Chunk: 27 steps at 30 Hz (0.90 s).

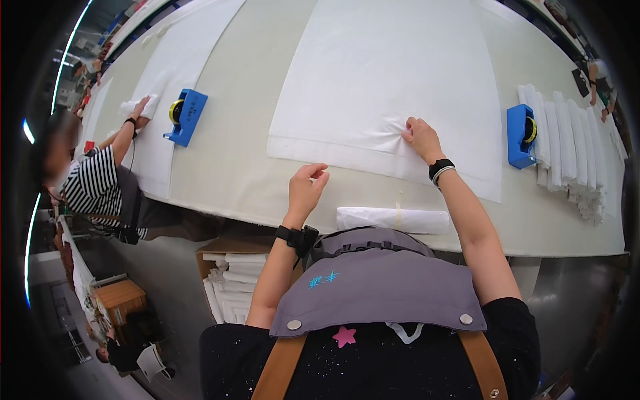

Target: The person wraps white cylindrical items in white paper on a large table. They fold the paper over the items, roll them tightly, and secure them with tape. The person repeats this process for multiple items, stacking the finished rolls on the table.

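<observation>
A white sheet of thin fabric (380,75) lies spread over the table before me, with a folded band along its near edge. My right hand (422,139) pinches this fabric near the band, and creases fan out from the fingertips. Just off the near edge hovers my left hand (307,190), fingers loosely bent, thumb a little apart, nothing in it. A rolled white bundle (370,219) rests between my arms at the table's front edge, bound by a strip of pale yellow tape (398,210).
Blue tape dispensers (192,117) (517,137) stand left and right on the table (240,115). Beyond the right one lie several rolled white bundles (570,135). A carton (235,245) below holds more. At left, a person in a striped shirt (100,175) handles white fabric (150,105).
</observation>
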{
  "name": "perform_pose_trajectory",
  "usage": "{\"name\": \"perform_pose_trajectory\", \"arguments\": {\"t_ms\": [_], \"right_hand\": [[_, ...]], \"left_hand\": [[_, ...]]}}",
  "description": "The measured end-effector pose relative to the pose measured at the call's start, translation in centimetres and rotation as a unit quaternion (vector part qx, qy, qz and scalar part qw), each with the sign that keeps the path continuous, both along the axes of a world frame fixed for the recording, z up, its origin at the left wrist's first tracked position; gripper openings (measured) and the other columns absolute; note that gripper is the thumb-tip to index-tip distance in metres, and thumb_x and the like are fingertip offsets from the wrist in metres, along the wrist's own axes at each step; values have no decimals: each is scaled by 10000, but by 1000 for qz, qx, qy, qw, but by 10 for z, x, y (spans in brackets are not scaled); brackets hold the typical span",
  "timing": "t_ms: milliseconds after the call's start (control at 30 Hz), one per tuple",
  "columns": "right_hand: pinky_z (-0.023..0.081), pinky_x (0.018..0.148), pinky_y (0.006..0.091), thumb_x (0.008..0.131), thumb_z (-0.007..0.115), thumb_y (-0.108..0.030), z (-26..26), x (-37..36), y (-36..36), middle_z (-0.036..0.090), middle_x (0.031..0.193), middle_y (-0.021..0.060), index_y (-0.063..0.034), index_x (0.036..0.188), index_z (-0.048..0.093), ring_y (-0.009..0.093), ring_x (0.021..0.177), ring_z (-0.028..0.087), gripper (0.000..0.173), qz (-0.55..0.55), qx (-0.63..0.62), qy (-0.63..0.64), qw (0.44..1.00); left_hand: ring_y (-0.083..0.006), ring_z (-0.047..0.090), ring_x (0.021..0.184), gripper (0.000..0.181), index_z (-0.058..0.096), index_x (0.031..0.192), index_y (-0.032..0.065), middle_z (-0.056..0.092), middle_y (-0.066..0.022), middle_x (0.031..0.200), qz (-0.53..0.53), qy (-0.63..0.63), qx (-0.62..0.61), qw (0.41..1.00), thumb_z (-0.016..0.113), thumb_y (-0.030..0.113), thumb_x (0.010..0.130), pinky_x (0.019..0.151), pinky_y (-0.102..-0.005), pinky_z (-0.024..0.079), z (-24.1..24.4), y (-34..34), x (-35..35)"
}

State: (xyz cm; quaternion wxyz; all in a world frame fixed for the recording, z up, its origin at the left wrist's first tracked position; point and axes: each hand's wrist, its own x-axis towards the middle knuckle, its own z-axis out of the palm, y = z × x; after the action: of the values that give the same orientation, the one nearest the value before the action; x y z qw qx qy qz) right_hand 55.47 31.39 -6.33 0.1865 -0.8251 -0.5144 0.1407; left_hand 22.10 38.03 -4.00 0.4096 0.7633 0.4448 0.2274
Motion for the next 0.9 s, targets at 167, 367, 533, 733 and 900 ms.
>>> {"name": "perform_pose_trajectory", "arguments": {"t_ms": [167,367,533,733,900], "right_hand": [[498,710,413,892,661,-225,-5,18,4,663,822,150,-39,921,599,326,798,635,198,-42,13,92,995],[499,692,406,873,685,-249,-5,21,10,681,805,135,-44,877,609,310,762,637,219,-41,-8,135,990],[498,683,399,867,691,-249,-2,25,7,679,785,120,-49,870,614,298,741,634,214,-50,-27,144,988],[497,681,387,874,683,-259,-1,27,11,668,758,105,-49,867,613,285,739,634,221,-43,-31,149,987],[496,696,383,881,680,-281,8,27,10,663,803,100,-48,912,630,284,788,632,240,-56,-56,189,979]], "left_hand": [[-265,581,1027,323,687,1084,117,657,-57,1047,-204,-20,160,966,766,167,774,874,-383,496,12,11,98],[-241,581,1010,311,679,1056,113,648,-37,1064,-367,77,243,895,759,135,757,880,-389,497,-13,40,165],[-225,587,984,306,680,1049,112,649,-32,1027,-402,57,180,896,736,106,748,853,-361,499,-11,55,165],[-229,594,975,279,683,1029,101,655,-46,1018,-421,74,226,875,734,109,754,819,-353,515,-23,54,169],[-239,622,910,204,693,985,80,673,-75,971,-402,56,56,912,714,114,785,793,-356,513,-17,70,174]]}}
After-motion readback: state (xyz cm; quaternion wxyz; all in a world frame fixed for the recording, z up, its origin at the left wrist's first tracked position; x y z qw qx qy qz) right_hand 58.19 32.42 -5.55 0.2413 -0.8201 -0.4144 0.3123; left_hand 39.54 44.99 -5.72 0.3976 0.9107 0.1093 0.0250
